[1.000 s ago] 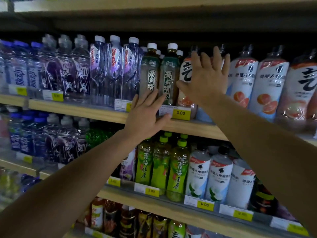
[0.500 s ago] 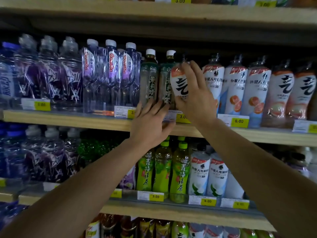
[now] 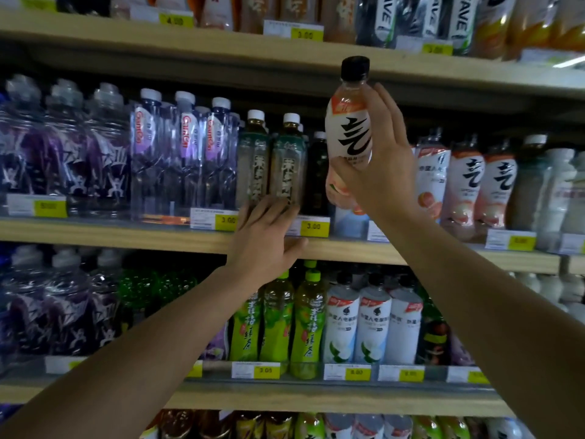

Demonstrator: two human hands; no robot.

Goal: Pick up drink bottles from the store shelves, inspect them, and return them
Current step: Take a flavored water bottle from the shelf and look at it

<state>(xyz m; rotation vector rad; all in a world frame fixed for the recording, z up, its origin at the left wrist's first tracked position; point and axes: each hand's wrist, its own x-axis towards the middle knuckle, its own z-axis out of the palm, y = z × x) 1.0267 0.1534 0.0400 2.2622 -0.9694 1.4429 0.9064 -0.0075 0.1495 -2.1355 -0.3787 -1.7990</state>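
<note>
My right hand (image 3: 381, 163) grips a white-and-peach labelled drink bottle (image 3: 348, 134) with a black cap, held upright in front of the middle shelf, lifted clear of its row. My left hand (image 3: 267, 239) rests flat with spread fingers on the wooden edge of the middle shelf (image 3: 126, 236), touching the bases of two green-labelled tea bottles (image 3: 286, 163). It holds nothing. More bottles of the same peach drink (image 3: 493, 188) stand on the shelf to the right.
Clear water bottles (image 3: 186, 153) and purple-labelled bottles (image 3: 63, 147) fill the middle shelf's left. The lower shelf holds green tea bottles (image 3: 275, 321) and white bottles (image 3: 373, 327). A top shelf (image 3: 221, 42) hangs just above the lifted bottle's cap. Yellow price tags (image 3: 313, 226) line the edges.
My right hand closed on the peach bottle, pulled it off the shelf and raised it. My left hand dropped slightly onto the shelf edge. The view tilted upward.
</note>
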